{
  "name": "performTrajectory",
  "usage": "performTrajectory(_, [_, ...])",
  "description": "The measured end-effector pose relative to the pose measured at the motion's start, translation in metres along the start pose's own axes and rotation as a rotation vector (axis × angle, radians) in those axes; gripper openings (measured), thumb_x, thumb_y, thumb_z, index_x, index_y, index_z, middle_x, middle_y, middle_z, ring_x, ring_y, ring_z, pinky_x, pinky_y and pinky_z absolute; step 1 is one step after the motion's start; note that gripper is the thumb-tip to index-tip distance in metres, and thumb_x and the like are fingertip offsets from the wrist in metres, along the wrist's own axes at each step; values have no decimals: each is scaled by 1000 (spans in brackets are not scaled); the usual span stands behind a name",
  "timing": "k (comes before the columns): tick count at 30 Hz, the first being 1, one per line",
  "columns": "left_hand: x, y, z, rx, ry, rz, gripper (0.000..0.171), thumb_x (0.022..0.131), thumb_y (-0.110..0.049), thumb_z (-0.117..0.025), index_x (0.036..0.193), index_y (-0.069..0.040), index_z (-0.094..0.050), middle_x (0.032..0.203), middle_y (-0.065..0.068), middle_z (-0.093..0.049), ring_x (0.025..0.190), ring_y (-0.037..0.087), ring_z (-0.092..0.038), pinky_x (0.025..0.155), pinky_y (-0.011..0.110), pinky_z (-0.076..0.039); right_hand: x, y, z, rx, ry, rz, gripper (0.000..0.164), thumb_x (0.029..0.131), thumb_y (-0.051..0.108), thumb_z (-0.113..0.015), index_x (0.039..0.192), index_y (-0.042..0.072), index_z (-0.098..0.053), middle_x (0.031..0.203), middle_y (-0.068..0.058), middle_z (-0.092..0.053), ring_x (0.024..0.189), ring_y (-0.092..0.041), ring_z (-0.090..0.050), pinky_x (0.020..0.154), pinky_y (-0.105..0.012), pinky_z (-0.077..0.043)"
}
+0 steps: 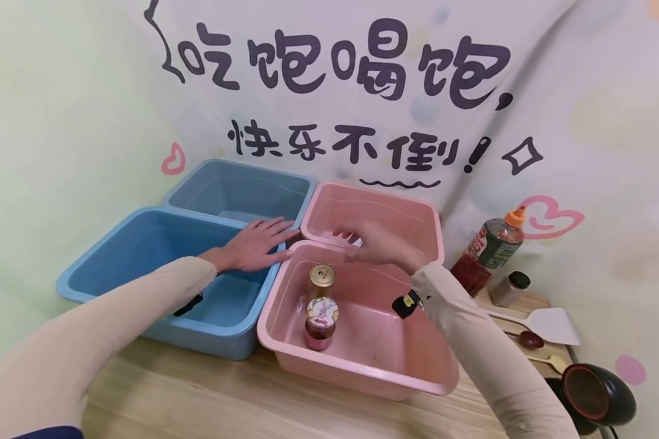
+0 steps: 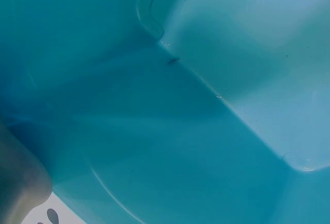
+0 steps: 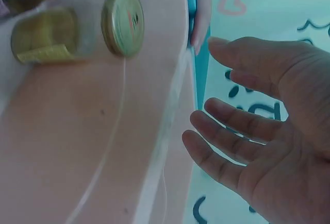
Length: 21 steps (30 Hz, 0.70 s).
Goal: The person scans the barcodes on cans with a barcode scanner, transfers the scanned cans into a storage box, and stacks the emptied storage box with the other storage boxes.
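Observation:
My left hand lies spread over the right rim of the front blue bin, its fingertips near the corner where the bins meet. My right hand hovers over the rim between the two pink bins, fingers apart and slightly bent, with nothing in the palm in the right wrist view. Inside the front pink bin, against its left side, stand a gold-lidded jar and, nearer me, a jar with a white patterned lid. The left wrist view shows mostly the blue bin's inside wall.
Behind stand another blue bin and a back pink bin, against a printed wall cloth. On the right are a red sauce bottle, a black-capped jar, a white spatula, spoons and a black pan.

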<state>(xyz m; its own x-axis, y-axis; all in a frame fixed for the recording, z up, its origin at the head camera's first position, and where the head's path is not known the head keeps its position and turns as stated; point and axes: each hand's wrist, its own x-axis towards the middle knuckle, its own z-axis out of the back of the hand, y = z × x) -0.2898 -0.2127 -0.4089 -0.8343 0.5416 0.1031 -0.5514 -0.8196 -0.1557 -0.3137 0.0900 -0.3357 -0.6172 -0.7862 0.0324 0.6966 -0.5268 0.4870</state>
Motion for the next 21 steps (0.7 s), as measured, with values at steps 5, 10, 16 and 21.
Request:
performTrajectory(5, [1, 0, -1, 2, 3, 8, 64, 101, -48, -48, 156, -17, -35, 164, 11, -31, 153, 36, -23, 121, 60, -20, -5, 15, -16, -42, 54, 1, 47, 83, 5, -78, 127, 2, -64, 122, -17, -69, 108, -33, -67, 93, -44, -56])
performTrajectory(10, [1, 0, -2, -1, 14, 18, 64, 102, -49, -47, 157, -18, -35, 164, 11, -30, 154, 35, -22, 122, 59, -19, -5, 20, -38, -70, 71, -8, 35, 82, 3, -78, 115, 1, -68, 103, -16, -71, 90, -28, -65, 79, -32, -55])
performTrajectory(16, [1, -1, -2, -11, 9, 13, 64, 102, -49, -47, 156, -18, -36, 164, 12, -32, 154, 35, -22, 121, 60, -19, -3, 24, -62, -68, 62, -71, 39, 79, 5, -82, 115, 5, -68, 102, -10, -71, 88, -20, -63, 80, -32, -55])
performTrajectory(21, [-1, -1, 1, -9, 5, 11, 64, 101, -48, -48, 156, -17, -36, 164, 12, -31, 153, 37, -24, 121, 60, -19, 2, 26, -77, -126, 43, -86, 49, 82, 17, -83, 127, 8, -65, 115, -6, -69, 99, -20, -65, 90, -35, -57])
